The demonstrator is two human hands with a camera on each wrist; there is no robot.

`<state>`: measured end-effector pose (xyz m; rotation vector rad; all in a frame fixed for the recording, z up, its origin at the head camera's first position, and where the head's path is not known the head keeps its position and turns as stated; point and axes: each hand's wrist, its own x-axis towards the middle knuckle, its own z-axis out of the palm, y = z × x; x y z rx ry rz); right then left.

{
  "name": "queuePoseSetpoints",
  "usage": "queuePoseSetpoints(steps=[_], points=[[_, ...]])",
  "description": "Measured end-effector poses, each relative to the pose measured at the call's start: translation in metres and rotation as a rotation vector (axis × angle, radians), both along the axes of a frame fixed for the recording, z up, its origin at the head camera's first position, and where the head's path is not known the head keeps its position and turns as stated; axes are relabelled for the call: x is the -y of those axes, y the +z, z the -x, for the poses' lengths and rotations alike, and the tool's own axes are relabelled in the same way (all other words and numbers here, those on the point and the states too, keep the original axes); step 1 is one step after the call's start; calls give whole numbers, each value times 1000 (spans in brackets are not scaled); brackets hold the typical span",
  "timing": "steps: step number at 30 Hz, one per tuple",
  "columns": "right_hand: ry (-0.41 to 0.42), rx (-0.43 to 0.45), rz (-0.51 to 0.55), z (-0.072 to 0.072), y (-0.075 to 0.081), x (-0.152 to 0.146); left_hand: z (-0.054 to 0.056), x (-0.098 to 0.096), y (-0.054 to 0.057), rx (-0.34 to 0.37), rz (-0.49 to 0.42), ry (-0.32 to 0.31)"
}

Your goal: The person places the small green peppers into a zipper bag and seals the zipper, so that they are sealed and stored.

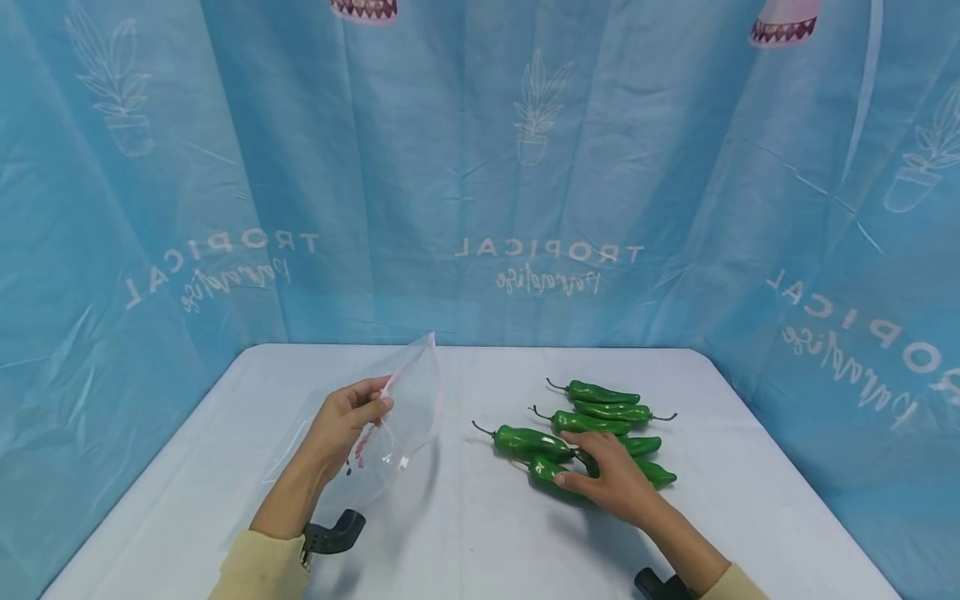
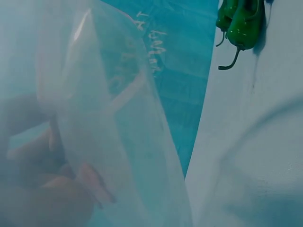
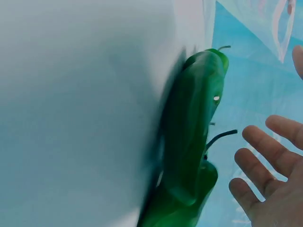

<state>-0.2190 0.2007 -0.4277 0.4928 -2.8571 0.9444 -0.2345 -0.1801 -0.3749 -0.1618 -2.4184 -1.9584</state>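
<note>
My left hand [image 1: 339, 427] pinches the rim of a clear plastic zip bag [image 1: 411, 407] between thumb and fingers. The bag stands partly raised from the table, its mouth toward the right and its lower part trailing left. Through the film of the bag [image 2: 128, 142], the left wrist view shows the hand only hazily. Several green chili peppers [image 1: 531, 443] with curved stems lie in a loose pile on the right. Over the near side of that pile is my right hand [image 1: 618, 482], hiding some peppers. In the right wrist view its fingers [image 3: 258, 172] are spread, apart from the peppers [image 3: 191, 113].
Both hands work over a white table [image 1: 480, 542] with rounded far corners. Blue printed curtains [image 1: 480, 192] hang behind it and along both sides. A dark strap device [image 1: 335, 533] sits on the left wrist.
</note>
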Motion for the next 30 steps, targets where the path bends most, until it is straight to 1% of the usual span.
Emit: queuePoseSetpoints(steps=[5,9,15,17,20,24,30], points=[[-58,44,25,-5,-5,-7,0,0,2,-21,-11,-9],[-84,42,47,-9,-8,-11,0,0,4,-38,-24,-16],[-126,28,85,-15,-11,-15,-1,0,7,-43,-29,-18],[-142,23,80,-16,-11,-16,-1,0,7,-40,-31,-18],[-161,37,63,-19,-11,-16,-2,0,8,-35,-32,-18],[-179,83,37,-20,-12,-16,-4,0,9,-37,-29,-13],[-176,143,22,-18,-18,-19,-4,-1,11,-48,-41,-22]])
